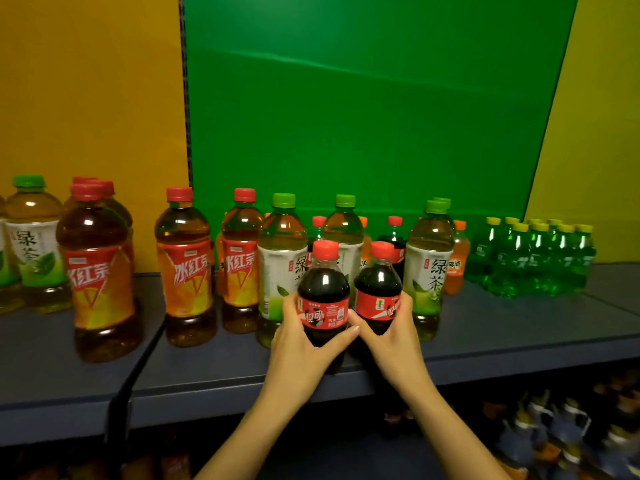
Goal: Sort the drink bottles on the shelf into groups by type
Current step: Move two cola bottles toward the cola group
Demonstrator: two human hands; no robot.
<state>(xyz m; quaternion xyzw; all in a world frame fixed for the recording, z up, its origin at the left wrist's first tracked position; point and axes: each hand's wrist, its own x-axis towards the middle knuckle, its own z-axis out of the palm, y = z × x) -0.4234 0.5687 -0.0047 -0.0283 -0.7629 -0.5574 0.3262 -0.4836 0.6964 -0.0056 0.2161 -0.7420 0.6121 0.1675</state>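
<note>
Two small cola bottles with red caps stand side by side at the front of the dark shelf [214, 362]. My left hand [304, 344] grips the left cola bottle [323, 289] and my right hand [391, 334] grips the right cola bottle [379, 289]. Behind them stand green tea bottles [282, 258] with green caps and a third cola bottle [394, 237]. Iced red tea bottles [185, 268] with red caps stand to the left. Small orange soda bottles [457, 258] stand at the back. A cluster of green soda bottles [533, 258] with yellow caps fills the right.
More red tea [97, 271] and green tea bottles [33, 244] stand on the adjoining shelf section at the left. Orange, green and yellow panels back the shelf. A lower shelf with blurred goods [554, 434] lies below the front edge.
</note>
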